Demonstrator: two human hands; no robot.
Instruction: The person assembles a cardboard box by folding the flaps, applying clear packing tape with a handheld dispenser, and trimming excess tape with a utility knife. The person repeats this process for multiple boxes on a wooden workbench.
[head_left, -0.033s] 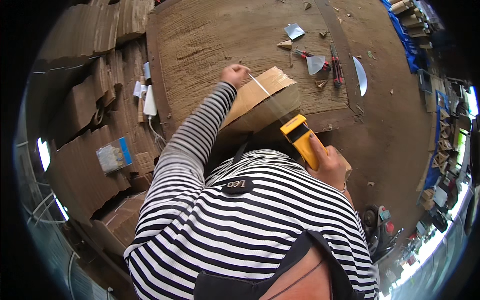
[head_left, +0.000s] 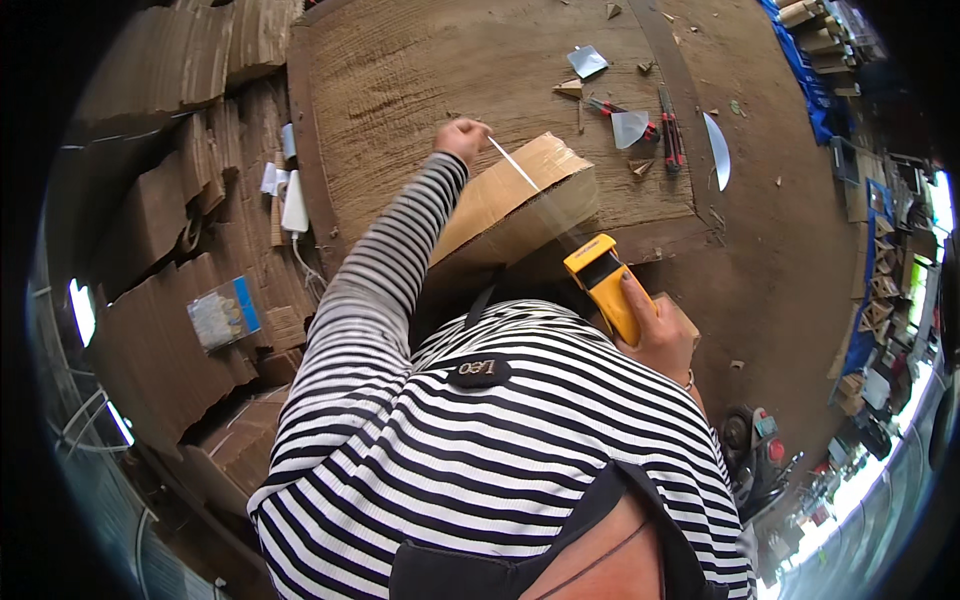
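A strip of clear tape [head_left: 513, 163] runs taut between my two hands, across a brown cardboard box [head_left: 500, 195]. My left hand [head_left: 463, 140], closed, pinches the tape's free end beyond the box's far side. My right hand [head_left: 661, 338] is wrapped round a yellow tape dispenser [head_left: 607, 290], at the near right of the box. The box lies on the worn board [head_left: 400, 80], close in front of my striped shirt. Its near underside is hidden by my body and left arm.
Utility knives [head_left: 671, 135] and a translucent plastic piece [head_left: 630, 128] lie on the board's right side. Stacked cardboard [head_left: 150, 310] fills the left, with a white power strip [head_left: 295, 203] and cable beside the board. Metal tools [head_left: 765, 460] stand at the lower right.
My left hand has shifted slightly away and to the left with the tape end. The right hand and dispenser have hardly moved.
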